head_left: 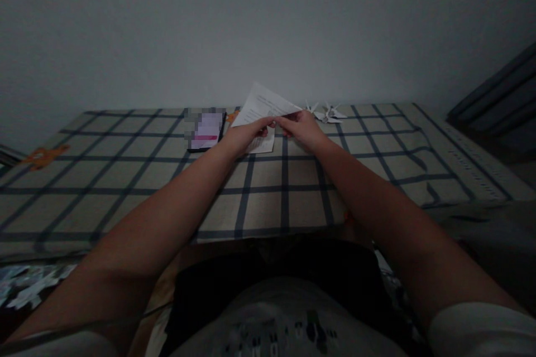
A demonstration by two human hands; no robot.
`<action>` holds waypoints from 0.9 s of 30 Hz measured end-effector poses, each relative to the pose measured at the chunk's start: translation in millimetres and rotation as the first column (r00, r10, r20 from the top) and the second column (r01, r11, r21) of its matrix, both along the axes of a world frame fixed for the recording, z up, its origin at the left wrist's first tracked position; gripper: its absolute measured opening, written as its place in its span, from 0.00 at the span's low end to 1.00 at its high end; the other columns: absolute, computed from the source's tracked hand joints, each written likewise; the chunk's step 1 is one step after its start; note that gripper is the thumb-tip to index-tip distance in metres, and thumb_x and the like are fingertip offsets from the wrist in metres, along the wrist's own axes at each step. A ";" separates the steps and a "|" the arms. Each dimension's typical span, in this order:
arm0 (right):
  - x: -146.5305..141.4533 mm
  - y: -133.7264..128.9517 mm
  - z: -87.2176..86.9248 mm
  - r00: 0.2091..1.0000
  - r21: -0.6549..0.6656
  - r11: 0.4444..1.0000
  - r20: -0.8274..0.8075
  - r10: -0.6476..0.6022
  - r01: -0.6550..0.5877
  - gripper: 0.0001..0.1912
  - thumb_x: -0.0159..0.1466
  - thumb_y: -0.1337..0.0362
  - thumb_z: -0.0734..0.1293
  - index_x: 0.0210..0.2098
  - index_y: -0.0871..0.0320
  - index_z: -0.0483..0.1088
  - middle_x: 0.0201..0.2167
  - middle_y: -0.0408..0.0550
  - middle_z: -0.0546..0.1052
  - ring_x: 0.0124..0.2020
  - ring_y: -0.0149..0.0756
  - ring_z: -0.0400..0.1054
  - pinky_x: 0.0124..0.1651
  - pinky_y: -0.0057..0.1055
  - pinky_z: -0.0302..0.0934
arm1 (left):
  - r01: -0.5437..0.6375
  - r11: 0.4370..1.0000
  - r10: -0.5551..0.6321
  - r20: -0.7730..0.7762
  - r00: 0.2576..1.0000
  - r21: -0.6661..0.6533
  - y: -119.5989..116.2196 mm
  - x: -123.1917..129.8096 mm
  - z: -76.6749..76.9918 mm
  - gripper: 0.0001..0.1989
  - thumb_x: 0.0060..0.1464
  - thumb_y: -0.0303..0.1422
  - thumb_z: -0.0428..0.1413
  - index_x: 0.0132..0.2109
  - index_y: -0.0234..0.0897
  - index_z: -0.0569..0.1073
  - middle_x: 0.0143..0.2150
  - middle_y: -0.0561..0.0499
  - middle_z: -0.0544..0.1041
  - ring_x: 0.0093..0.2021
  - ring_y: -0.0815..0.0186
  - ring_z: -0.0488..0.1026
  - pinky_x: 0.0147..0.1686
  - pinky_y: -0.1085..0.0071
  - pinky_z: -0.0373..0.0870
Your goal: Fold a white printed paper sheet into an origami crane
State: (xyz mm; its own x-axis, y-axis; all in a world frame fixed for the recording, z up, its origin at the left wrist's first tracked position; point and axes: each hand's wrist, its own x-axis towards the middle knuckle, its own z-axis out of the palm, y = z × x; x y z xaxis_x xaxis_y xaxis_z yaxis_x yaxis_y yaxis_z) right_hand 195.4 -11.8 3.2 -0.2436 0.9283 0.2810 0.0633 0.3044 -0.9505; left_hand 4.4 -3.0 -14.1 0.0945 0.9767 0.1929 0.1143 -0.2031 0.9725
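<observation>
Printed paper (268, 105) is btwn L hand (245, 135) and R hand (307, 130), above the checked cloth (285, 175).
Both hands pinch the near side of the paper, thumbs against fingers w/ almost no opening, and the fingertips of the two hands come close together. Most of the visible sheet lies beyond the grip, toward the wall (268, 22) and a bit to L; one flap hangs below L hand. Its upper edge slopes from the far corner down to R hand. Long axis I cannot tell, bc. the hands hide part; L hand is nearer to the main area. Phone (207, 129) lies L of the paper, folded paper shapes (330, 115) just beyond R hand, to R.
</observation>
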 end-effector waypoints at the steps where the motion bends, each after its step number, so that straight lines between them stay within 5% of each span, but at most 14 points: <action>1: -0.3 0.8 -0.8 1.000 -0.001 1.000 0.005 -0.007 0.007 0.06 0.65 0.64 0.72 0.38 0.61 0.76 0.29 0.43 0.77 0.23 0.24 0.61 0.27 0.24 0.58 | 0.005 1.000 -0.005 0.008 1.000 -0.003 -1.1 0.6 0.6 0.19 0.50 0.51 0.68 0.34 0.38 0.84 0.31 0.51 0.81 0.30 0.67 0.73 0.35 0.70 0.70; 6: -4.7 0.2 1.1 0.998 -0.008 0.998 0.024 -0.065 0.065 0.06 0.66 0.65 0.70 0.33 0.61 0.74 0.21 0.38 0.70 0.21 0.25 0.59 0.27 0.26 0.55 | -0.026 0.999 0.027 -0.022 0.999 0.028 -11.0 4.0 8.5 0.21 0.47 0.52 0.69 0.34 0.36 0.83 0.31 0.50 0.81 0.29 0.67 0.73 0.34 0.72 0.70; 13: -5.4 -2.7 7.2 0.990 0.038 0.990 -0.008 -0.138 0.138 0.03 0.63 0.68 0.71 0.33 0.60 0.73 0.25 0.39 0.72 0.27 0.27 0.63 0.36 0.28 0.60 | -0.078 0.993 0.083 -0.056 0.995 0.093 -12.5 3.6 12.4 0.21 0.47 0.52 0.68 0.34 0.37 0.81 0.36 0.47 0.84 0.33 0.63 0.78 0.38 0.70 0.74; 27: 16.9 15.5 6.3 0.927 0.123 0.919 -0.043 -0.373 0.375 0.07 0.64 0.71 0.67 0.30 0.56 0.68 0.22 0.37 0.68 0.24 0.26 0.61 0.29 0.25 0.54 | -0.117 0.987 0.130 -0.113 0.985 0.114 -5.4 -7.1 17.4 0.16 0.51 0.48 0.65 0.30 0.39 0.78 0.33 0.49 0.82 0.37 0.61 0.79 0.47 0.65 0.76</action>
State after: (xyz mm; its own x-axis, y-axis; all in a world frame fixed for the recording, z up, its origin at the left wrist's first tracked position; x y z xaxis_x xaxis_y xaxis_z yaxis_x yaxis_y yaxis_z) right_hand 212.3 3.7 9.5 0.1206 0.9071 0.4032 0.1793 0.3796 -0.9076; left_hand -2.7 -8.3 3.3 0.0027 0.9567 0.2909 0.2595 -0.2817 0.9238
